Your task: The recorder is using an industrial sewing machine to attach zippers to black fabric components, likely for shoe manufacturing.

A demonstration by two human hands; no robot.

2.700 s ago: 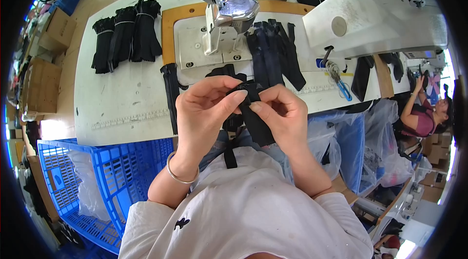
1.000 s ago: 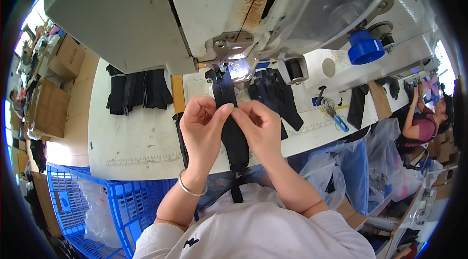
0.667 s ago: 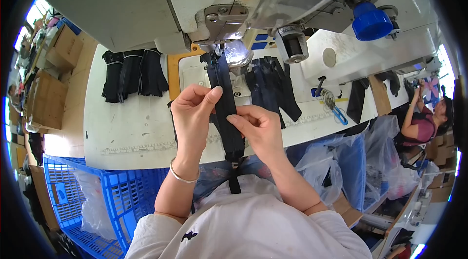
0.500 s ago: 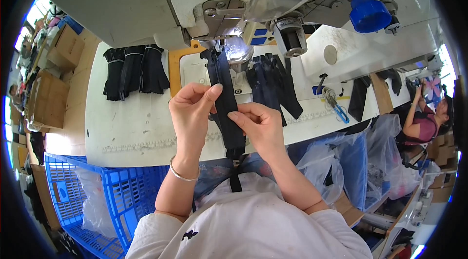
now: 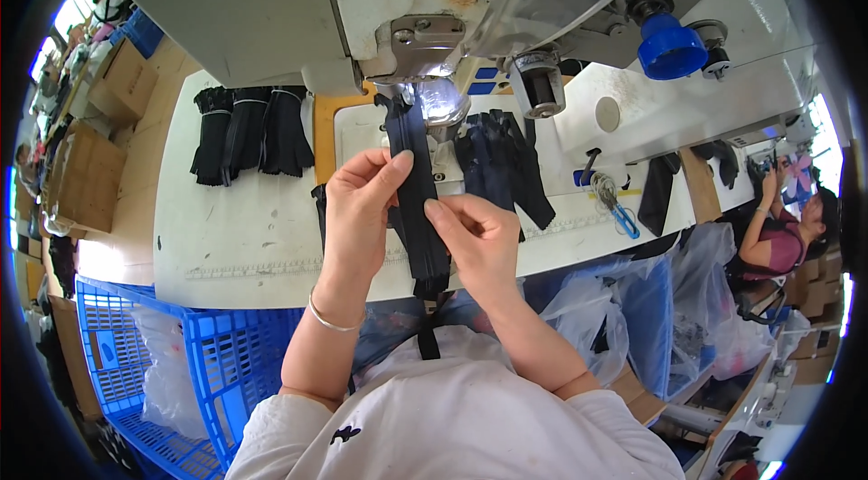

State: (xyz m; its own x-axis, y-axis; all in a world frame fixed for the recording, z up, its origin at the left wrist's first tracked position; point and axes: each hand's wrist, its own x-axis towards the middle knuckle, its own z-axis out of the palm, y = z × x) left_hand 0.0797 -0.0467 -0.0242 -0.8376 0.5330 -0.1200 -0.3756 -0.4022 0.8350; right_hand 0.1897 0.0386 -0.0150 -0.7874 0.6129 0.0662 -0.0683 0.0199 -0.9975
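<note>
Bright overall. A hard white glow (image 5: 443, 100) sits just beyond the fingers (image 5: 396, 173), which look sharp. Far left of them, the floor (image 5: 101, 256) glares washed-out and the boxes (image 5: 90, 180) soften. Nearer, the table (image 5: 235, 231) curves; black rings everything.

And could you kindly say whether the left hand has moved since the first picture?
Yes, forward: the left hand is now nearer the sewing machine.
</note>
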